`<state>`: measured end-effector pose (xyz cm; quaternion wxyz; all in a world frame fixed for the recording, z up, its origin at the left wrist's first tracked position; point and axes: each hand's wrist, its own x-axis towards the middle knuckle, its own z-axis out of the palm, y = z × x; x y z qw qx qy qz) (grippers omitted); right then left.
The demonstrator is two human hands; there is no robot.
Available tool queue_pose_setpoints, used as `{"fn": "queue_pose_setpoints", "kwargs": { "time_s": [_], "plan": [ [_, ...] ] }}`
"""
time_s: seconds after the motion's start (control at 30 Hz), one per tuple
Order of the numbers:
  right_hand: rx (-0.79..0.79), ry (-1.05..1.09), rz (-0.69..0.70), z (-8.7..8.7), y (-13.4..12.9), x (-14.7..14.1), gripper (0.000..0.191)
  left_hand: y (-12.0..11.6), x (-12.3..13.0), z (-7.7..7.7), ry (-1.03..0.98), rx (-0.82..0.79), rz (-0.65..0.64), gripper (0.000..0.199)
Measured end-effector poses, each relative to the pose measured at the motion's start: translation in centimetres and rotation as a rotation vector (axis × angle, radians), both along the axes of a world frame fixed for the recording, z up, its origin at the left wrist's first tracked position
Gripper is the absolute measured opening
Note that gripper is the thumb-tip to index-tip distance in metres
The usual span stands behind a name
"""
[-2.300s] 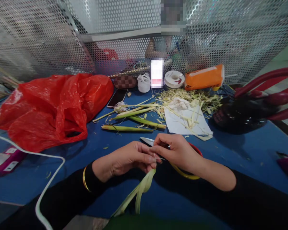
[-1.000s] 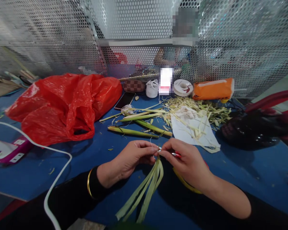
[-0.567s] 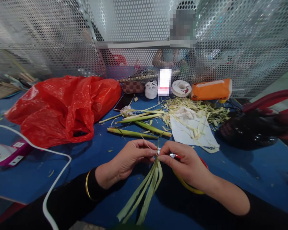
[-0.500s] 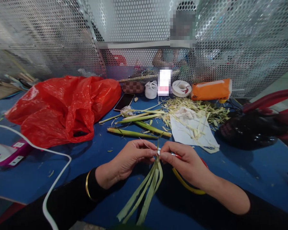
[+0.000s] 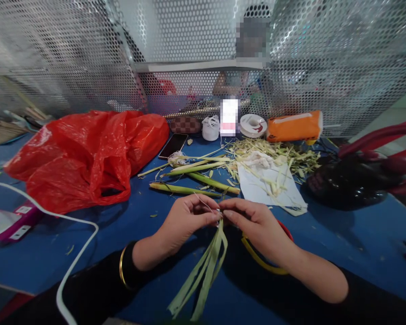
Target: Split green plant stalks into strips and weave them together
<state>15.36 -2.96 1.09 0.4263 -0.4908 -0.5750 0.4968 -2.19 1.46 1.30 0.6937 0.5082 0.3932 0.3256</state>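
Note:
A bundle of long, flat green leaf strips [image 5: 208,266] hangs from my fingertips, its loose ends spread towards me. With thumb and fingers my left hand [image 5: 186,221] pinches the bundle's top, where a thin thread stands up. My right hand [image 5: 257,225] is closed, thumb and forefinger meeting the same top from the other side. Under its palm shows a plier-like tool with red and yellow handles [image 5: 265,263]; its working end is hidden. Beyond the hands lie several green stalks [image 5: 186,188].
Left lies a red plastic bag [image 5: 84,158], with a white cable [image 5: 84,223] nearer me. Ahead are a phone [image 5: 173,146], a ribbon spool [image 5: 253,125], an orange packet [image 5: 294,126], leaf scraps [image 5: 291,153] and white paper [image 5: 274,183]. A black pot-like object [image 5: 348,183] stands right. A perforated metal screen [image 5: 189,31] backs the table.
My right fingertips have shifted at the bundle's top, and the metal and red parts of the tool seen there before are now hidden. My left hand keeps its pinch.

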Motion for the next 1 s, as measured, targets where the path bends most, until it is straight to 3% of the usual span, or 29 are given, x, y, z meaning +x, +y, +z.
{"fn": "queue_pose_setpoints", "kwargs": {
  "time_s": [0.13, 0.37, 0.5, 0.6, 0.77, 1.0],
  "plan": [
    [0.047, -0.036, 0.013, -0.2, 0.0, 0.0, 0.022, -0.1, 0.0, 0.3, 0.089, 0.24, 0.032, 0.013],
    [0.072, -0.061, -0.034, -0.7, -0.2, -0.2, 0.025, -0.6, -0.2, -0.3, 0.437, 1.068, 0.18, 0.013],
    [0.078, -0.035, -0.062, -1.2, -0.4, -0.4, 0.025, -0.6, -0.3, -0.8, 0.484, 1.353, 0.214, 0.011],
    [0.094, -0.029, -0.087, -1.5, -0.5, -0.4, 0.024, -0.5, -0.2, -0.7, 0.461, 1.384, 0.204, 0.009],
    [0.1, -0.058, -0.1, -1.1, -0.4, -0.4, 0.021, -0.4, -0.1, -0.6, 0.439, 1.3, 0.223, 0.006],
    [0.021, 0.085, -0.035, -0.6, -0.1, -0.4, 0.017, -0.5, 0.0, -1.0, 0.387, 1.263, 0.182, 0.006]
  ]
}}
